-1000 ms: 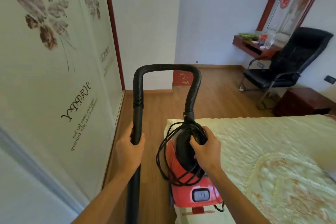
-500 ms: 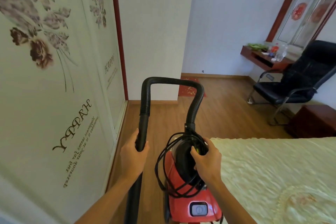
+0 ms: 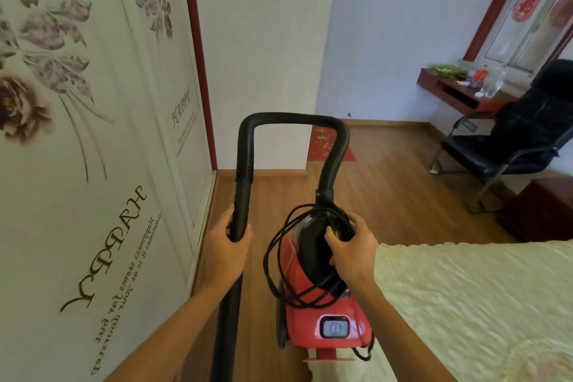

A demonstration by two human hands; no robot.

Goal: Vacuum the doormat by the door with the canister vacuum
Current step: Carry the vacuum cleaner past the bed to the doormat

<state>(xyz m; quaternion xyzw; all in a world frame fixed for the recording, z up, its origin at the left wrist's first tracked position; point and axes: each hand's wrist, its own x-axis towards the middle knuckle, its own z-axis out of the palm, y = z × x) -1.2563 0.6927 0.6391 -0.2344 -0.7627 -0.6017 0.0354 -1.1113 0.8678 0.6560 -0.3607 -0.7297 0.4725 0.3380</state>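
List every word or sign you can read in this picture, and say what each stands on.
"HAPPY": near wardrobe panel.
"Happiness seems far but sometimes it is at your doorstep": same panel.
"HAPPY": far wardrobe panel; smaller lines unreadable.
Power symbol: vacuum button.
Gold characters on doormat, red window decoration: too blurred.

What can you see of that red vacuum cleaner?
The canister vacuum has a red plastic body, a black top and a grey power button at its near end. A black cord loops round the top. A ribbed black hose rises from the far end, arches over and runs down into a rigid black tube. The right hand grips the black top, the left hand the tube. The bed lies close on its right.
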